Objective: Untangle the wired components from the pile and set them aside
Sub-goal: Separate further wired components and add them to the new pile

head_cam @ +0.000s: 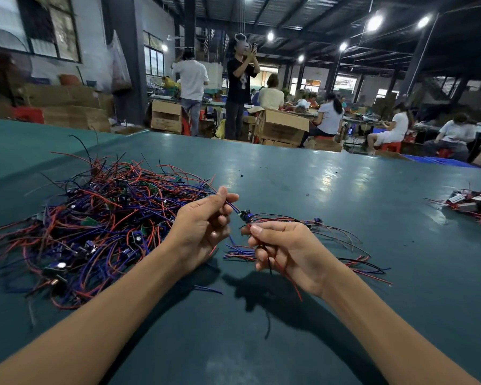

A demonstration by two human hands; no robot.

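1. Two hands are working one wired component (245, 215), held just above the tabletop (317, 187), right of the pile (95, 218).
2. Left hand (203, 226) is pinching its blue lead between thumb and curled fingers (225, 194); the lead appears to be trailing back into the pile.
3. Right hand (286, 251) is pinching red and black leads beside the component.
4. Judgement: separation is proceeding and the component is not yet free.
5. The next move is calling for easing the lead clear without dragging neighbours, then laying it with the sorted group (342, 240) alongside.

Our bare forearms (109, 315) angling inward, left hand (203, 226) palm toward us, thumb and fingers pinching a blue wire (232, 207), right hand (286, 251) close beside it, fingers curled on a red wire (289, 279)
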